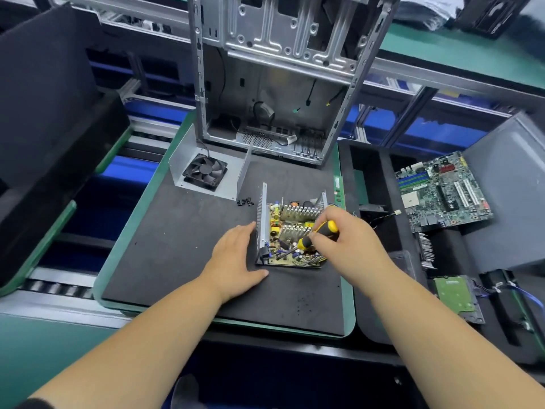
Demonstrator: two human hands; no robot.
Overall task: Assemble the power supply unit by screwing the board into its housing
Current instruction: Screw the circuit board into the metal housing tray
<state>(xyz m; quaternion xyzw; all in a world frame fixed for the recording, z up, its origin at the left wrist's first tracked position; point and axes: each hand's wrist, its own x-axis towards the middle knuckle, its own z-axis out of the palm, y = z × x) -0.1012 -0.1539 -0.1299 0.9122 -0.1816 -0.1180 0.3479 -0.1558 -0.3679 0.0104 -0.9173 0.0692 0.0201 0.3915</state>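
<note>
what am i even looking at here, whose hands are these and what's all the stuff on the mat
This is one picture from a camera worn on a person's head, looking down at their own two bare hands; there is no robot. The right hand grips a yellow and black screwdriver, its tip down in a circuit board that sits in an open metal housing; together they make a power supply. The left hand lies open against the housing's side, seemingly steadying it. All this rests on a dark mat. Farther back on the mat lie a small heap of black screws, a metal cover with a fan, and an empty computer case. To the right lies a green motherboard.
</note>
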